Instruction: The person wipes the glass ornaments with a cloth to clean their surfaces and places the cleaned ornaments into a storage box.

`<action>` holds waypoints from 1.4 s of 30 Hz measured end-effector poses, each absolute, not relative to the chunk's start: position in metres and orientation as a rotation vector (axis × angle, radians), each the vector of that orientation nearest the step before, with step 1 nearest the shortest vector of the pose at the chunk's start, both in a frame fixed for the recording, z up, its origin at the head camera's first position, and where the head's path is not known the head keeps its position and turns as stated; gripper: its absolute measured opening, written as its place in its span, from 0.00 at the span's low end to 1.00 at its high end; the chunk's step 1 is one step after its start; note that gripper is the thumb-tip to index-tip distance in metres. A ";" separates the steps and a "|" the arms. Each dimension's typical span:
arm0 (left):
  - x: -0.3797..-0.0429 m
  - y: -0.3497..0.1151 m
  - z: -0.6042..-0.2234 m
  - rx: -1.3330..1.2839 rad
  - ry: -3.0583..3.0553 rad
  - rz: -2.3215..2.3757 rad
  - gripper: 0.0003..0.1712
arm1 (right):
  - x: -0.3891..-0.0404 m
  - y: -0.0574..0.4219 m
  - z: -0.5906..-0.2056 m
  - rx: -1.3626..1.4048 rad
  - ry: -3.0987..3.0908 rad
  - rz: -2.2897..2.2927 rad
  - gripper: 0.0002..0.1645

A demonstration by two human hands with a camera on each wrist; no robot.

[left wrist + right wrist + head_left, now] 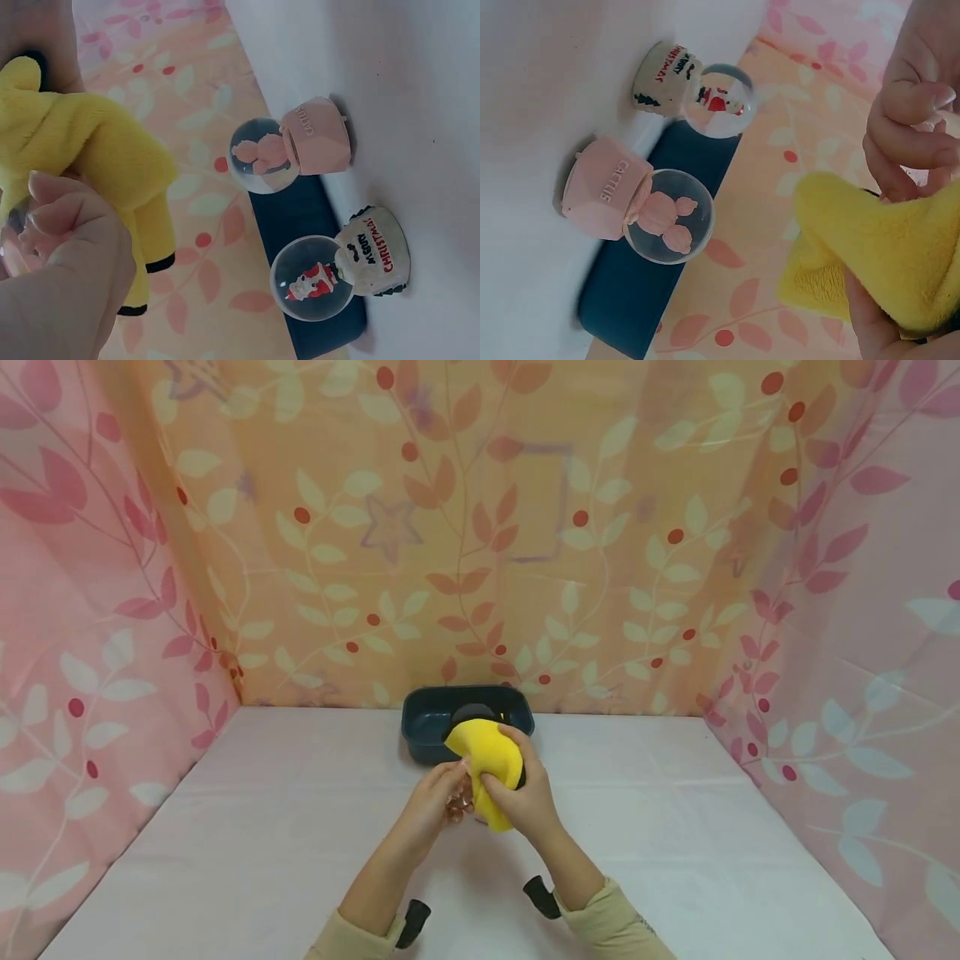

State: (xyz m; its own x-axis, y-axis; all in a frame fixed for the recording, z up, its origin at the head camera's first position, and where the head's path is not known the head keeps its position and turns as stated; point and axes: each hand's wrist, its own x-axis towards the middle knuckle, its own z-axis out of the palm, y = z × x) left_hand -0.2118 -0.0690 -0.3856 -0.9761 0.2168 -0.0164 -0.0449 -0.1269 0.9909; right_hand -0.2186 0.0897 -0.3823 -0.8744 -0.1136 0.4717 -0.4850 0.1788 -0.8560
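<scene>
Table: head view, lower frame. Curtain: behind table, upper frame. Bin: on table, rear edge, centre. Plush: centre, before bin, in right hand; left hand at its left side. Cactus globe: left wrist view, right of centre, on table, before bin. Santa globe: likewise, lower in frame.

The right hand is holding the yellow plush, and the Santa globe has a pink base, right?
Not quite: the Santa globe has a whitish base, as the left wrist view shows. The right hand does hold the yellow plush.
</scene>
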 end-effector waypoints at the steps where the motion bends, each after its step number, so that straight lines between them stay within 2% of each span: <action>1: -0.211 -0.069 -0.386 0.206 1.944 2.227 0.19 | -0.219 0.091 -0.381 0.547 -2.144 1.790 0.37; 13: -0.213 -0.073 -0.388 0.268 1.748 2.249 0.20 | -0.227 0.099 -0.378 0.243 -2.056 2.239 0.37; 23: -0.210 -0.082 -0.386 0.331 1.407 2.355 0.14 | -0.230 0.107 -0.381 0.096 -2.001 2.297 0.36; 35: -0.208 -0.082 -0.383 0.347 1.447 2.359 0.15 | -0.213 0.103 -0.393 0.599 -1.866 1.799 0.38; 42: -0.207 -0.075 -0.383 0.320 1.531 2.347 0.20 | -0.214 0.094 -0.399 0.844 -1.879 1.561 0.41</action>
